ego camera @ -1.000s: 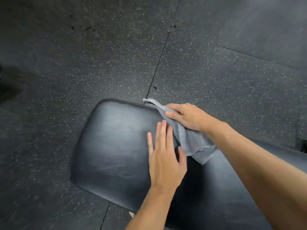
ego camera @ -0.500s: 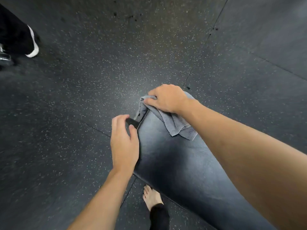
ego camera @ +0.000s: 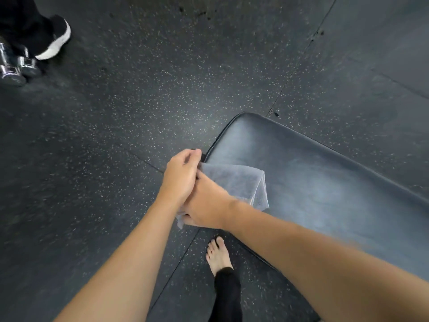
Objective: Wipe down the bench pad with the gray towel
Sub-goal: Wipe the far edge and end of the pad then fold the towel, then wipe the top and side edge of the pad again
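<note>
The right hand [ego camera: 206, 205] is clutching the gray towel [ego camera: 234, 182] on the bench pad [ego camera: 325, 182] — the left hand [ego camera: 181, 175], fingers curled together, is crossing it; dumbbells [ego camera: 16, 66] are lying upper left.

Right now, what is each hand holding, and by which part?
Right hand grips the gray towel by its near bunched end at the bench pad corner. Left hand pinches the towel's adjacent edge.

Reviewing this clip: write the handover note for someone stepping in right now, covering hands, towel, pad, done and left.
Right hand: gripping the gray towel at the pad's near corner.
Left hand: at the pad's end edge beside the towel, fingers curled; what it holds is unclear.
Bench pad: towel lies over its corner, the rest is bare.
Done: cannot tell how much is wiped.
Left: wipe along the bare length.
</note>
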